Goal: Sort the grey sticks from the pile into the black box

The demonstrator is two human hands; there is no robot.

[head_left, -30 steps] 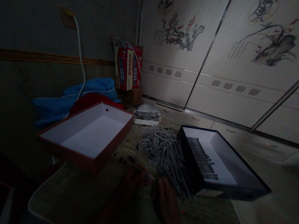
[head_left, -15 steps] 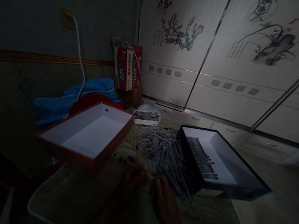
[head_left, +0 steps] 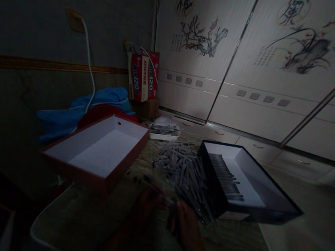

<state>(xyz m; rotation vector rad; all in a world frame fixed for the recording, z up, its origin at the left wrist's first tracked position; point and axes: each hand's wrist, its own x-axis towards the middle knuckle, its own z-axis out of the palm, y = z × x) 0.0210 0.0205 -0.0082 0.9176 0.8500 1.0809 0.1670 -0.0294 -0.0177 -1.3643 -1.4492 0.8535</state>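
Observation:
In the dim head view, my left hand (head_left: 149,200) and my right hand (head_left: 185,222) are close together low over the table, fingers closed. Between them runs a slim pen-like stick (head_left: 159,191), its far end pointing up and left. The left fingers grip its middle; my right fingers pinch the near end. Just beyond is a heap of thin pale and grey pen-like sticks (head_left: 181,165). Several small black pieces (head_left: 136,179) lie left of the heap. To the right, a dark-rimmed box (head_left: 266,214) holds a row of dark-ended sticks (head_left: 225,175).
A reddish-brown box with a white inside (head_left: 97,148) stands at the left. Behind the heap is a white tray (head_left: 164,136) with more sticks and clear plastic. Blue cloth (head_left: 104,98), a red printed carton (head_left: 142,77) and a white cable (head_left: 88,57) are at the back left.
My right hand has shifted slightly, its fingers now on the stick's near end. The stick shows more clearly between the hands. Boxes and heap look the same.

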